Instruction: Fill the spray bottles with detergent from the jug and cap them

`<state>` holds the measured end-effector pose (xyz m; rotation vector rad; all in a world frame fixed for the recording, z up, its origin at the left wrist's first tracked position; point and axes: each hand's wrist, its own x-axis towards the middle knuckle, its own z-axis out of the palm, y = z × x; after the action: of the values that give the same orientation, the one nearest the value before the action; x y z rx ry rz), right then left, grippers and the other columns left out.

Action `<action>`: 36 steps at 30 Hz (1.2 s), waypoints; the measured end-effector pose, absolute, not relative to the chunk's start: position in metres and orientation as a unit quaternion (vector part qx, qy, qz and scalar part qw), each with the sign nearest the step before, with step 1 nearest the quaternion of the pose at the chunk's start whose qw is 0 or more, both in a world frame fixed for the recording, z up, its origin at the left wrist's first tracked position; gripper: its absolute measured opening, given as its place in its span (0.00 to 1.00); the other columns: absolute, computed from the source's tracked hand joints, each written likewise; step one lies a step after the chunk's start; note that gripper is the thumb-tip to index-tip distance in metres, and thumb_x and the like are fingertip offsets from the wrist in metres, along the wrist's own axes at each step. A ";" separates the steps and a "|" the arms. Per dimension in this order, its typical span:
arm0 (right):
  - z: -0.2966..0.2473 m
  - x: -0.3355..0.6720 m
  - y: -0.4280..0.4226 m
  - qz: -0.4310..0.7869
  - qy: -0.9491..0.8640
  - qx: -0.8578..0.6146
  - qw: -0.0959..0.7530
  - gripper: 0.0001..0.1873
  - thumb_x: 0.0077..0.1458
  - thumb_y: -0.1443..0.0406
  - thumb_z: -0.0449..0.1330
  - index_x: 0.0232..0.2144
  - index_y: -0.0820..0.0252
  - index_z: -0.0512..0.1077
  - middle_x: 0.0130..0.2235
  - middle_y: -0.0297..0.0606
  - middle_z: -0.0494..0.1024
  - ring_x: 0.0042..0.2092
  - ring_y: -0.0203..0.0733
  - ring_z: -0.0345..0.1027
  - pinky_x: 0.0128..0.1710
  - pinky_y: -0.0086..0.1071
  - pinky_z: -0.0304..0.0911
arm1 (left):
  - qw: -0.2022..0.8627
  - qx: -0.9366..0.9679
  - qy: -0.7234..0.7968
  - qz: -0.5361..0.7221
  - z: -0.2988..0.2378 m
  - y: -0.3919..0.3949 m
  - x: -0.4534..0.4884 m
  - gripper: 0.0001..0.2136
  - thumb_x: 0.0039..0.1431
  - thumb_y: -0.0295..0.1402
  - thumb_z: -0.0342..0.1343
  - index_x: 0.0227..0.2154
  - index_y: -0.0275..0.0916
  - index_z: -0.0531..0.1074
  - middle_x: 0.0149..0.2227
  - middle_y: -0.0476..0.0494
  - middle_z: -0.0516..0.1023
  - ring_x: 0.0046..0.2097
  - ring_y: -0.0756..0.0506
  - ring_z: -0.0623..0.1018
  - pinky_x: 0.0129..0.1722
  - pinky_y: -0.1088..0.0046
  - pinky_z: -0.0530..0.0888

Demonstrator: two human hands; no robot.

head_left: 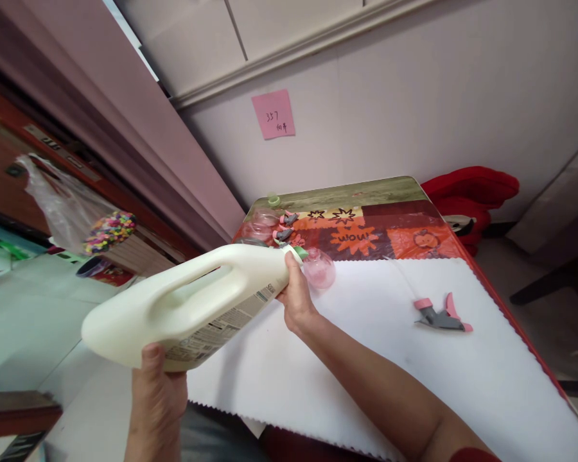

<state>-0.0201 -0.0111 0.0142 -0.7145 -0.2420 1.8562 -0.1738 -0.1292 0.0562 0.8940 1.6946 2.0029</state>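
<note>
A large cream-white jug (187,305) with a moulded handle lies tipped on its side in the air, its green-rimmed mouth pointing right toward a small clear pink bottle (320,268) on the table. My left hand (157,391) grips the jug's base from below. Up at the jug's neck, my right hand (296,298) is closed, right beside the pink bottle. Whether liquid is flowing cannot be made out.
A white cloth (414,372) covers the near table, with a pink and grey spray trigger (442,316) lying on it. More clear bottles and spray heads (272,228) stand at the far left on an orange patterned cover (390,234). A red cushion (467,192) sits behind.
</note>
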 end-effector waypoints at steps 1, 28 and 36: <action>0.014 -0.020 -0.011 0.781 -0.101 -0.301 0.538 0.29 0.58 0.44 0.60 0.53 0.54 0.75 0.48 0.39 0.83 0.46 0.42 0.76 0.38 0.30 0.72 | 0.185 0.315 0.601 0.711 0.056 -0.129 -0.174 0.29 0.38 0.57 0.72 0.44 0.50 0.80 0.53 0.50 0.81 0.67 0.34 0.68 0.69 0.52 0.62; 0.018 -0.019 -0.011 0.784 -0.099 -0.305 0.532 0.27 0.60 0.45 0.59 0.53 0.54 0.75 0.49 0.38 0.83 0.48 0.43 0.75 0.39 0.31 0.73 | 0.180 0.313 0.598 0.715 0.056 -0.129 -0.174 0.30 0.39 0.56 0.72 0.45 0.48 0.80 0.53 0.49 0.81 0.67 0.34 0.68 0.68 0.53 0.62; 0.017 -0.019 -0.011 0.783 -0.100 -0.308 0.530 0.27 0.60 0.45 0.59 0.52 0.54 0.75 0.48 0.37 0.83 0.48 0.43 0.75 0.40 0.30 0.72 | 0.181 0.321 0.593 0.716 0.056 -0.129 -0.174 0.31 0.38 0.57 0.72 0.46 0.49 0.80 0.53 0.49 0.81 0.67 0.34 0.68 0.69 0.50 0.60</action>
<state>-0.0188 -0.0114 0.0166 -0.7357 -0.2379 1.8699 -0.1738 -0.1292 0.0558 0.9069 1.6740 2.0222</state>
